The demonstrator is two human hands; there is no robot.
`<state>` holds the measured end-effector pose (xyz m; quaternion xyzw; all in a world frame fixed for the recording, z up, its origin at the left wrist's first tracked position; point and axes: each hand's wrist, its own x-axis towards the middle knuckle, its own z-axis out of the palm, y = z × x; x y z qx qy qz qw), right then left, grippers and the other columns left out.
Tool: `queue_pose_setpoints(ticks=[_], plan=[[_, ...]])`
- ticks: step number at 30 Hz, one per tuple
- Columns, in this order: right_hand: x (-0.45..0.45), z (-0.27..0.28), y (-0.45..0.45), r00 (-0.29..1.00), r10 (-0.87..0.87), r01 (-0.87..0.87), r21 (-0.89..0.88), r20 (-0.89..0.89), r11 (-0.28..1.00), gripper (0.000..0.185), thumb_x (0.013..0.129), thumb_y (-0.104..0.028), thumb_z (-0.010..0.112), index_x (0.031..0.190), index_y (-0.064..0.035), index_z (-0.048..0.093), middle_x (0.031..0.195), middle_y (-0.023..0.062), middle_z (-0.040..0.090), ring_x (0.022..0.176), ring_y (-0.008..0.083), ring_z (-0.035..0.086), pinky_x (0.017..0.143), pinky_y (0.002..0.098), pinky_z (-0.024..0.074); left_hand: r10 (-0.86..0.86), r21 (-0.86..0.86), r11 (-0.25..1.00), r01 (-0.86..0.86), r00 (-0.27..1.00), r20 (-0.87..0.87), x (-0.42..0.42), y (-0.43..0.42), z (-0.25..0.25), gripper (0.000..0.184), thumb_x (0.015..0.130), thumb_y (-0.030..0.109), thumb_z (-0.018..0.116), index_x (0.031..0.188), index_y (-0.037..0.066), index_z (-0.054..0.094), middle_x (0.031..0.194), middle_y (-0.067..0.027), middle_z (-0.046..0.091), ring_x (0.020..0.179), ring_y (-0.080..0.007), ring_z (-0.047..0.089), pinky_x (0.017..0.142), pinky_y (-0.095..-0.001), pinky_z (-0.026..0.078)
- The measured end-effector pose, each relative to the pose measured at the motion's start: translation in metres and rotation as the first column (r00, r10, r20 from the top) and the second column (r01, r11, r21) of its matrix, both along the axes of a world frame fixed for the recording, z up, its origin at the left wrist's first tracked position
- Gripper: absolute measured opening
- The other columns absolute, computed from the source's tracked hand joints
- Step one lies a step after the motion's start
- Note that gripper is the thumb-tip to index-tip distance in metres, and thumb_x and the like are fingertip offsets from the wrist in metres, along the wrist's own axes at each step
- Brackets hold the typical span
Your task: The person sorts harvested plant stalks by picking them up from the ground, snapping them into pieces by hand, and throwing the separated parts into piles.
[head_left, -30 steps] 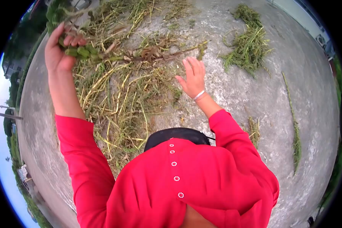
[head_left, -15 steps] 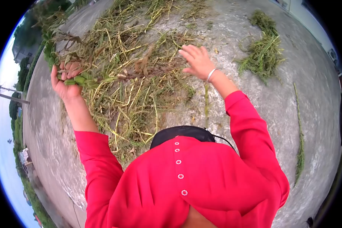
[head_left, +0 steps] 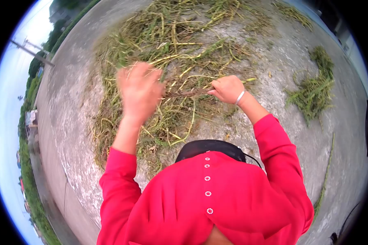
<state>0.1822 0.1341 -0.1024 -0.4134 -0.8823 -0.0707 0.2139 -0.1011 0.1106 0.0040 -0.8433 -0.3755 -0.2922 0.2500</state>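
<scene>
My right hand (head_left: 228,88) is closed around a thin brown plant stalk (head_left: 186,93), with a greenish tip of it sticking out on the right side of the fist. The stalk runs roughly level leftward to my left hand (head_left: 139,92). That hand is smeared by motion, so I cannot make out how its fingers sit on the stalk. Below both hands lies a wide heap of cut green and yellow stalks (head_left: 167,122) on the concrete.
To the right a smaller green bundle of plants (head_left: 315,87) lies on the concrete ground (head_left: 270,87). One long single stem (head_left: 326,177) rests farther down on that side. A black bag (head_left: 210,148) sits at my waist. Utility poles (head_left: 32,53) and greenery stand far left.
My left hand has moved right and inward from the leafy, podded end of the stalk. My right hand, with spread fingers before, has closed on the stalk. The camera view has shifted.
</scene>
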Motion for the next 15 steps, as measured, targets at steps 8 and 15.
queue_pose_setpoints(ticks=[8, 15], plan=[[0.002, 0.019, -0.027, 0.992, -0.022, 0.020, 0.014, 0.127, 1.000, 0.032, 0.077, -0.040, 0.059, 0.065, -0.0104, 0.053, 0.057, 0.0056, 0.055, 0.055, 0.0243, 0.058, 0.050, 0.0370, 0.0451, -0.061, -0.774, 0.633, 0.026, 0.998, -0.017, 0.040, 0.010, -0.103, 0.038, 0.082, 0.045, 0.054, 0.087, 0.008, 0.063, 0.071, -0.0106, 0.061, 0.069, -0.0296, 0.059, 0.065, -0.0386, 0.046], [0.029, 0.012, -0.056, 0.997, -0.038, 0.036, -0.027, -0.067, 0.999, 0.032, 0.077, -0.036, 0.059, 0.063, -0.0093, 0.046, 0.055, 0.0076, 0.049, 0.053, 0.0270, 0.054, 0.048, 0.0379, 0.0413, -0.032, -0.692, 0.627, 0.357, 0.900, 0.435, 0.067, -0.017, -0.104, 0.032, 0.078, 0.033, 0.066, 0.065, 0.004, 0.063, 0.049, -0.0075, 0.049, 0.043, -0.0159, 0.047, 0.044, -0.0295, 0.036]])
